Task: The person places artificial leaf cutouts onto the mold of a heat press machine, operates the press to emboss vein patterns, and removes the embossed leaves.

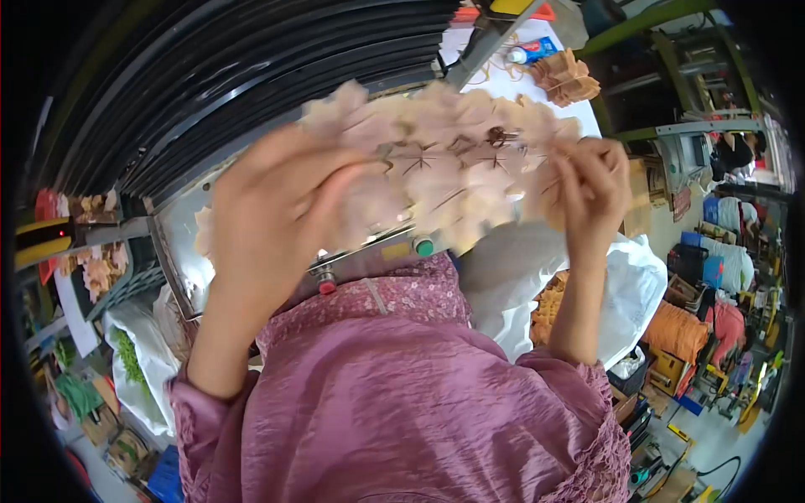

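A wide sheet of joined, leaf-shaped pieces (444,180), pale pink and tan with dark star-like marks, hangs between my hands over a metal work surface. It is partly smeared by motion. On the left, my left hand (268,201) is closed, thumb and fingers pinched at the sheet's left part. My right hand (594,180) pinches the sheet's right edge with curled fingers. Below the sheet, a green button (423,246) and a red button (326,285) show on the front of the machine.
Black ribbed bellows (277,59) rise behind the surface. At the back right, a stack of brown leaf pieces (566,77) and a blue-white tube (533,50) lie on a white surface. White sacks (625,281) stand below on both sides. A crate (126,285) sits left.
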`<act>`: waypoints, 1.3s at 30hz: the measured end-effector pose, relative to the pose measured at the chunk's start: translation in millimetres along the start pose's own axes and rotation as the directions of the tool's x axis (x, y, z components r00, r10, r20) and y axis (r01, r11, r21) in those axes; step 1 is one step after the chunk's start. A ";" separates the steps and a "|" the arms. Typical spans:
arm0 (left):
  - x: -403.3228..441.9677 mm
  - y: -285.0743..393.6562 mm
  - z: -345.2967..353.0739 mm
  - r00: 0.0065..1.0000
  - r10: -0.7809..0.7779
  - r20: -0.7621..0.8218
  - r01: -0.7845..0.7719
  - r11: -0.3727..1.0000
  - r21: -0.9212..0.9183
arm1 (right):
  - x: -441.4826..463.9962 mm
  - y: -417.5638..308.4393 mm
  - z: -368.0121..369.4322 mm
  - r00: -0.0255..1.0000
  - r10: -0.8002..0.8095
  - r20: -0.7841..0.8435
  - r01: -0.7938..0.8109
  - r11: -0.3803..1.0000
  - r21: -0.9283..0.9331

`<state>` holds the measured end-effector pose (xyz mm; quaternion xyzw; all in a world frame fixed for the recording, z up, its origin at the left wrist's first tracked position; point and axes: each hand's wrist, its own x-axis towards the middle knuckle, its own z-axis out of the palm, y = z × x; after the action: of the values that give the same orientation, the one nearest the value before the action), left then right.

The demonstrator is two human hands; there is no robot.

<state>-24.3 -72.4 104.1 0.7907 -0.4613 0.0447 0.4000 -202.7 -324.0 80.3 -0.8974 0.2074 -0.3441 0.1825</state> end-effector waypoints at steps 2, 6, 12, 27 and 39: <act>19.9 -4.2 49.3 1.000 -0.002 0.010 0.003 0.994 -0.111 | 11.5 38.7 -4.7 0.993 0.115 0.006 -0.115 0.993 -0.017; 21.7 -34.6 140.7 0.986 0.042 0.160 -0.045 0.999 0.016 | -4.4 111.0 16.4 0.980 0.075 0.187 -0.071 0.997 -0.026; -31.5 -55.8 77.8 0.990 -0.131 -0.052 0.126 0.987 -0.098 | 1.4 56.6 -4.4 0.967 0.149 0.209 -0.119 0.981 -0.151; -113.8 -106.7 31.3 0.852 -0.515 -0.091 0.523 0.846 0.107 | -30.2 -102.0 151.3 0.770 -0.368 0.521 0.085 0.869 0.488; -116.2 -102.9 33.8 0.912 -0.371 -0.172 0.402 0.894 0.200 | -36.7 -118.6 201.5 0.702 -0.315 0.638 0.200 0.948 0.248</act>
<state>-22.0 11.6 -30.7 0.9031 -0.2593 0.0687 0.3355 -58.6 -168.1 -24.2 -0.9629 -0.0282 -0.0358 0.2658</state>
